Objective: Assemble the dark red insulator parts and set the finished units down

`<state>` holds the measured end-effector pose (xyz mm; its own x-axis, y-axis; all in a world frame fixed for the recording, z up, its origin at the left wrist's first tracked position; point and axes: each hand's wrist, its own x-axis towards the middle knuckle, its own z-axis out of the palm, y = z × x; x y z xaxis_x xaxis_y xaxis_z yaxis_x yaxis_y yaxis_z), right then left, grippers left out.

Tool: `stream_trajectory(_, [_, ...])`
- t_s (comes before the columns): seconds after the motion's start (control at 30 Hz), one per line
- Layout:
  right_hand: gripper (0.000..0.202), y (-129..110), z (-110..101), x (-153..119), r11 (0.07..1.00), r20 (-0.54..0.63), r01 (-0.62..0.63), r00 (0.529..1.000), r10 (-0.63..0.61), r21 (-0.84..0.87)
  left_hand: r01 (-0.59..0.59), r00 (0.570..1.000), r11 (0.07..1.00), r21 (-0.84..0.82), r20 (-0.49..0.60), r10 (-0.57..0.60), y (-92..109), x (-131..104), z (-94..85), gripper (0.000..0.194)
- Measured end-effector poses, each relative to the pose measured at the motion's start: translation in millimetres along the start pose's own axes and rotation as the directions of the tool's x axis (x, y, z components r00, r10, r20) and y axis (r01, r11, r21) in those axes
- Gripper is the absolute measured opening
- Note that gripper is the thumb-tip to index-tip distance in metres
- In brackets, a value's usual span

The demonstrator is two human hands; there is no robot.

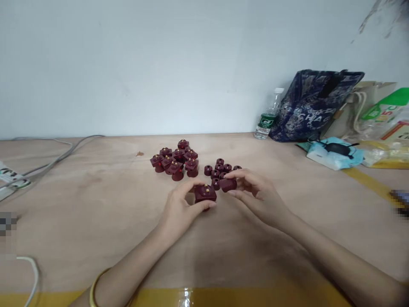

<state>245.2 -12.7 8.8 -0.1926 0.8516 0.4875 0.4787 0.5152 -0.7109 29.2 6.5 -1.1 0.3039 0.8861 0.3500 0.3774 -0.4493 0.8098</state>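
Observation:
My left hand [187, 200] is closed around a dark red square-topped block [205, 194] with small brass-coloured studs on top. Between the thumb and fingers of my right hand [255, 189] is a dark red round cap [228, 184], held close to the block but apart from it. Beyond my left hand stands a cluster of several similar square-topped pieces [177, 167] on round bases. Several loose round caps [215, 174] with a hole in the top sit just behind the held cap; my right fingers partly hide some of them.
At the back right are a water bottle [266, 121], a dark patterned bag [306, 111] and a blue-and-white packet [332, 154] with a black item on it. Grey cables [64, 155] run along the left side. Yellow tape [159, 297] crosses the table's near edge.

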Motion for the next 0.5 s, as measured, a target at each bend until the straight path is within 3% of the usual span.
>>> stream_trajectory(0.17, [0.029, -14, 2, -4, 0.994, 0.004, 0.092, 0.996, -0.093, 0.06, -0.089, 0.993, 0.984, 0.156, -0.064, 0.1, 9, -5, 1.8, 0.03])
stream_trajectory(0.33, [0.03, -15, 6, -6, 0.982, 0.037, 0.189, 0.981, -0.188, -0.019, -0.214, 0.975, 0.951, 0.223, -0.015, 0.223, 9, -5, 2.0, 0.029])
stream_trajectory(0.5, [0.026, -11, 10, -8, 0.979, 0.058, 0.196, 0.98, -0.193, -0.058, -0.314, 0.948, 0.917, 0.245, 0.032, 0.316, 4, -7, 2.5, 0.035])
